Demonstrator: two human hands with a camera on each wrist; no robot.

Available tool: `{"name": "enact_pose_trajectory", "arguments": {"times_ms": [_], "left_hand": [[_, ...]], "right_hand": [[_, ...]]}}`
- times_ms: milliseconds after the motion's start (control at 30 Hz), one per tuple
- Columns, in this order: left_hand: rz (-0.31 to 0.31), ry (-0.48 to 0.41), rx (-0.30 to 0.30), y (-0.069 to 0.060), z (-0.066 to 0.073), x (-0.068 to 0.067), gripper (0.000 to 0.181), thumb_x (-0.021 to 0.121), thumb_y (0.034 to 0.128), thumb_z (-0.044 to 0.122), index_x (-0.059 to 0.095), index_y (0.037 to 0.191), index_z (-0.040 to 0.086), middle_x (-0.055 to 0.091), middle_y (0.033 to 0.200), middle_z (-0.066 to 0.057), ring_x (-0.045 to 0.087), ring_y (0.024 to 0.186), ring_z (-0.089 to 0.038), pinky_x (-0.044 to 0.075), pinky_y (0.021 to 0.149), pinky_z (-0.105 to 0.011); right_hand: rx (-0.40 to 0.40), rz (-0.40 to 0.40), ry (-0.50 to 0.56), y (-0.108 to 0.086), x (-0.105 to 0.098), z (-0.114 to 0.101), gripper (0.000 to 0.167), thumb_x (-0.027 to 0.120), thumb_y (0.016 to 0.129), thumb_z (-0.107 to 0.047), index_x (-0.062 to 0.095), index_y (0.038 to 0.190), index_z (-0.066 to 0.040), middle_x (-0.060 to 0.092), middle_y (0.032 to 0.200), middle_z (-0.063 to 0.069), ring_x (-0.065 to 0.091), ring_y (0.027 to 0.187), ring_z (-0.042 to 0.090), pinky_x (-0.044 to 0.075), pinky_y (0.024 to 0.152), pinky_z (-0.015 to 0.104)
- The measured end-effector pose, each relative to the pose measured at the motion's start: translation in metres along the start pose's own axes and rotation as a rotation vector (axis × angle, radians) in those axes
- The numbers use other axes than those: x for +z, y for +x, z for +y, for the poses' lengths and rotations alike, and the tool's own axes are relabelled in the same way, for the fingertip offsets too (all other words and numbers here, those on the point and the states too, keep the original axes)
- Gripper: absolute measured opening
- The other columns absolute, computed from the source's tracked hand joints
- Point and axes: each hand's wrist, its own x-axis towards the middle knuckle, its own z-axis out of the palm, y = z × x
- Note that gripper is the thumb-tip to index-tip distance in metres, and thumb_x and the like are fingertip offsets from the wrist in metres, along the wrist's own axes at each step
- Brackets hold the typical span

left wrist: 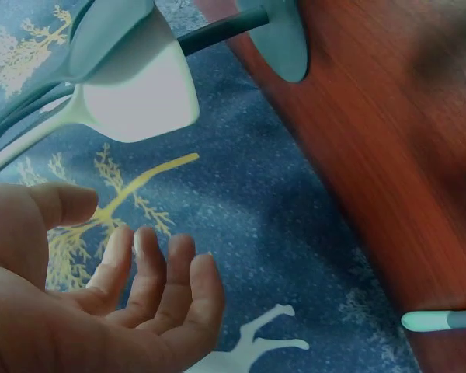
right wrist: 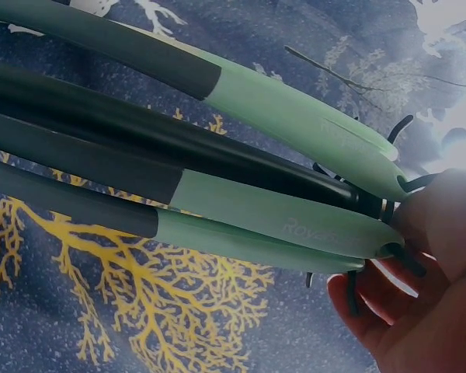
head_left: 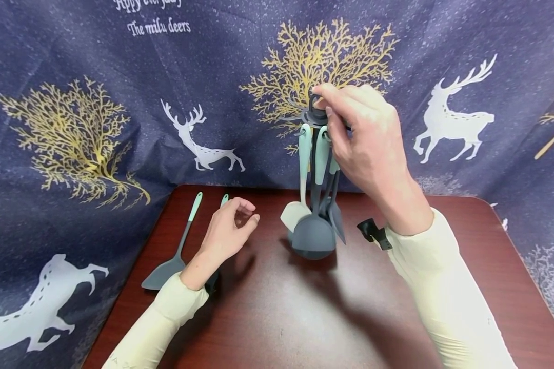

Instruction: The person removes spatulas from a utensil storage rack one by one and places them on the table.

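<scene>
A dark utensil stand (head_left: pixel 315 117) with hooks at its top carries several utensils with mint-green handles. My right hand (head_left: pixel 367 130) pinches the ring at the top of the stand. Among the hanging utensils are a grey ladle (head_left: pixel 313 237) at the front and a pale spatula (head_left: pixel 295 214) beside it. In the right wrist view, green handles (right wrist: pixel 287 225) hang on the hooks close to my right hand (right wrist: pixel 431 287). My left hand (head_left: pixel 226 230) hovers left of the stand, fingers loosely bent and holding nothing; the left wrist view shows its empty palm (left wrist: pixel 124 303).
On the table's left side lies a grey turner (head_left: pixel 168 270) with a green handle. Another green handle (head_left: pixel 224 199) shows behind my left hand, the rest mostly hidden. A patterned blue cloth (head_left: pixel 221 66) hangs behind the brown table (head_left: pixel 277 318).
</scene>
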Motion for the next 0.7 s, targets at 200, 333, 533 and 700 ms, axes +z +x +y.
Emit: {"name": "enact_pose_trajectory", "arguments": {"times_ms": [200, 333, 533, 700], "left_hand": [[0.027, -0.032, 0.065, 0.001, 0.008, 0.005, 0.020, 0.076, 0.0974, 0.021, 0.068, 0.114, 0.013, 0.068, 0.109, -0.002, 0.068, 0.104, -0.022, 0.058, 0.095, -0.045], [0.043, -0.038, 0.118, 0.001, 0.013, 0.008, 0.021, 0.076, 0.0971, 0.019, 0.069, 0.115, 0.012, 0.067, 0.110, -0.002, 0.066, 0.107, -0.019, 0.059, 0.096, -0.042], [0.056, -0.047, 0.167, 0.004, 0.021, 0.012, 0.021, 0.076, 0.0966, 0.018, 0.069, 0.116, 0.012, 0.067, 0.110, 0.000, 0.066, 0.108, -0.020, 0.058, 0.096, -0.042], [0.055, -0.083, 0.213, 0.007, 0.028, 0.015, 0.022, 0.076, 0.0962, 0.016, 0.069, 0.116, 0.011, 0.068, 0.111, -0.001, 0.067, 0.109, -0.021, 0.057, 0.099, -0.040]], "right_hand": [[0.001, -0.005, 0.003, 0.000, -0.001, 0.000, 0.031, 0.051, 0.104, 0.001, 0.075, 0.123, -0.002, 0.078, 0.103, 0.012, 0.067, 0.094, 0.036, 0.049, 0.082, 0.047], [-0.002, -0.001, 0.008, 0.000, 0.000, 0.000, 0.031, 0.051, 0.104, 0.001, 0.075, 0.123, -0.002, 0.078, 0.102, 0.013, 0.066, 0.094, 0.036, 0.049, 0.081, 0.047], [0.009, -0.009, -0.002, 0.000, -0.001, 0.000, 0.031, 0.051, 0.105, -0.001, 0.076, 0.123, -0.003, 0.078, 0.103, 0.012, 0.067, 0.095, 0.035, 0.049, 0.081, 0.046], [0.014, -0.010, -0.002, 0.000, -0.001, 0.000, 0.031, 0.051, 0.106, -0.002, 0.076, 0.123, -0.004, 0.078, 0.102, 0.013, 0.067, 0.094, 0.035, 0.049, 0.080, 0.045]]}}
